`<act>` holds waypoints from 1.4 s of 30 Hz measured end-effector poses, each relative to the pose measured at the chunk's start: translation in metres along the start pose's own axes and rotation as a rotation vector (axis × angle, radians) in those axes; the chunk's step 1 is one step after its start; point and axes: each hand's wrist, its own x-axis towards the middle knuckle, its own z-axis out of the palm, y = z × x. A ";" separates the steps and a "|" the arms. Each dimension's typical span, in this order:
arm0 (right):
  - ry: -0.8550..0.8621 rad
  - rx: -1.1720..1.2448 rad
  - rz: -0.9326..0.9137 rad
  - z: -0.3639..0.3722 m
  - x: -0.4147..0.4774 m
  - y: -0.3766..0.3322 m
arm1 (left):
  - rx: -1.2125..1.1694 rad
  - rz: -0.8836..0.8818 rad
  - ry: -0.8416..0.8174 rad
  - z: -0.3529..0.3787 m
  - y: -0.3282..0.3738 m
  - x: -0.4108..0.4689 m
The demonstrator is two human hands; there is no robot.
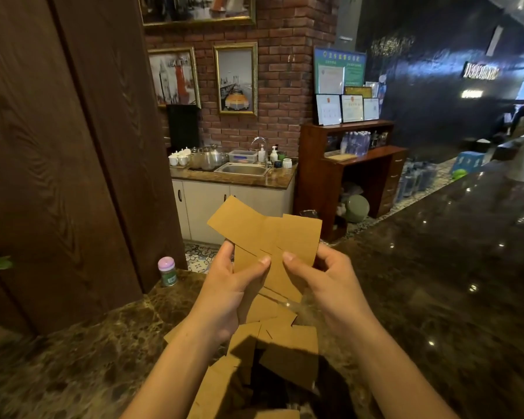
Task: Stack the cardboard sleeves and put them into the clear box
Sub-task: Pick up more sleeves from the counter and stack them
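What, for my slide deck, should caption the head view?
Left hand and right hand grip a few cardboard sleeves above loose sleeves on the marble counter.

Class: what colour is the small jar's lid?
Pale lilac-pink lid, seen best in the head view.

Loose cardboard sleeves (303, 337) — partly hidden behind the forearms (179, 367), cut off below.

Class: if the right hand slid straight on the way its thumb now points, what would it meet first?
Probably the left hand, whose thumb lies just opposite on the same held cardboard sleeves; the right hand grips them too.
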 end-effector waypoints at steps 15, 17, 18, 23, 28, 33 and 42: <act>-0.084 0.195 0.101 -0.038 0.013 -0.018 | 0.314 -0.076 -0.027 -0.004 -0.003 -0.022; -0.173 0.094 0.115 -0.034 0.013 -0.020 | 0.399 -0.109 -0.085 -0.004 -0.003 -0.024; -0.213 0.027 0.124 -0.032 0.013 -0.021 | 0.428 -0.128 -0.123 -0.003 -0.003 -0.025; -0.181 -0.136 0.132 -0.024 0.014 -0.020 | 0.433 -0.190 -0.174 -0.009 -0.003 -0.028; 0.143 -0.090 0.089 -0.023 0.018 -0.015 | 0.373 -0.030 0.034 -0.016 -0.006 -0.026; 0.193 -0.351 -0.104 -0.005 0.010 -0.014 | 0.487 0.112 0.081 0.001 -0.012 -0.019; 0.083 -0.238 -0.066 0.015 -0.001 -0.014 | 0.238 -0.095 0.052 0.020 -0.014 -0.019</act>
